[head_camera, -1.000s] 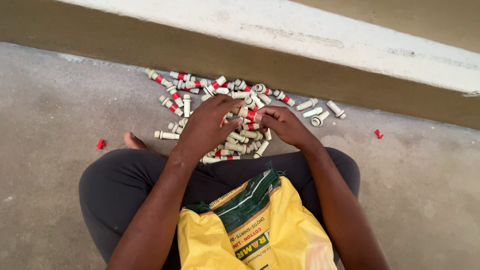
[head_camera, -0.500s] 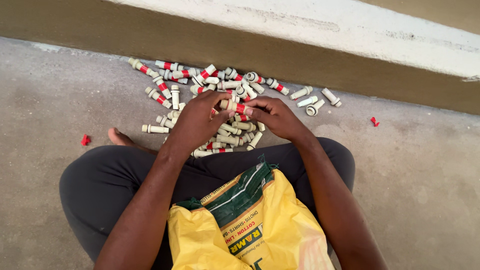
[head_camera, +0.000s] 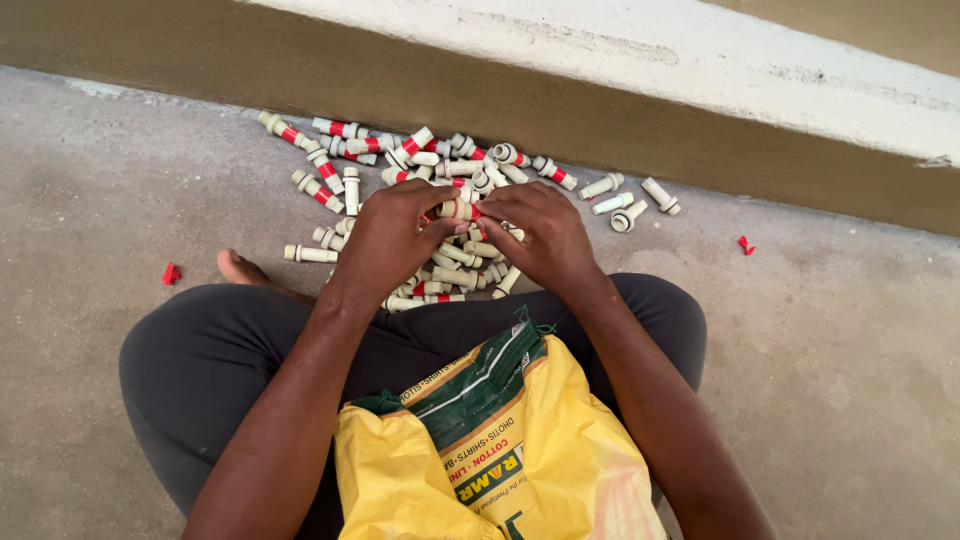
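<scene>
A heap of small cream plastic fittings (head_camera: 420, 160), many with a red band, lies on the concrete floor in front of my crossed legs. My left hand (head_camera: 395, 240) and my right hand (head_camera: 540, 235) meet over the middle of the heap. Between their fingertips they hold one cream fitting with a red band (head_camera: 460, 210), lying crosswise; the left fingers pinch its pale end and the right fingers cover its red end. Fittings under my palms are partly hidden.
A yellow and green woven sack (head_camera: 495, 450) rests open in my lap. A low concrete kerb (head_camera: 600, 60) runs behind the heap. Small red caps lie on the floor at the left (head_camera: 171, 273) and right (head_camera: 743, 244). My bare foot (head_camera: 240, 268) shows at left.
Both hands have drawn closer together on the held fitting, and the right hand has slid further over its red end. The view shifted slightly between the earliest frame and now.
</scene>
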